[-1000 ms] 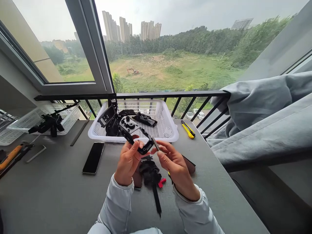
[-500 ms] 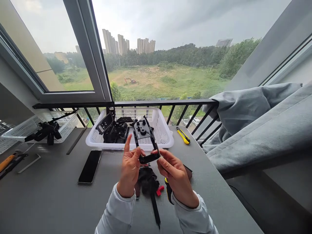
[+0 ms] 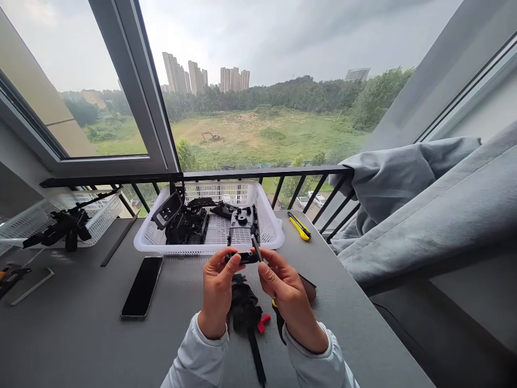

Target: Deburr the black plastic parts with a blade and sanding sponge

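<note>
The left hand (image 3: 218,288), seen through my head feed, grasps the near end of a black frame (image 3: 243,220) between thumb and fingers, and the right hand (image 3: 288,288) pinches a thin grey strip (image 3: 256,248) at the frame's right side. Whether the strip touches the frame I can't tell at this range. The frame is up in front of me, its far end in line with the white basket (image 3: 202,249). To do this well, I would judge, the left grip should stay firm close to the strip, the strip lie flat along the edge, the pressure be light and the left thumb keep clear of its path.

Counting outward: one frame, one strip. Below the hands I have one black bundle (image 3: 244,308), one red piece (image 3: 264,323), one yellow-and-black handle (image 3: 278,321) partly under the right hand, and one brown item (image 3: 308,289) mostly hidden behind it. Further out on the table (image 3: 81,328) lie one phone (image 3: 141,287) and one yellow knife (image 3: 299,226). I make out two baskets, counting the left basket (image 3: 100,229); the black parts (image 3: 186,223) in the nearer one overlap too much for me to number.
</note>
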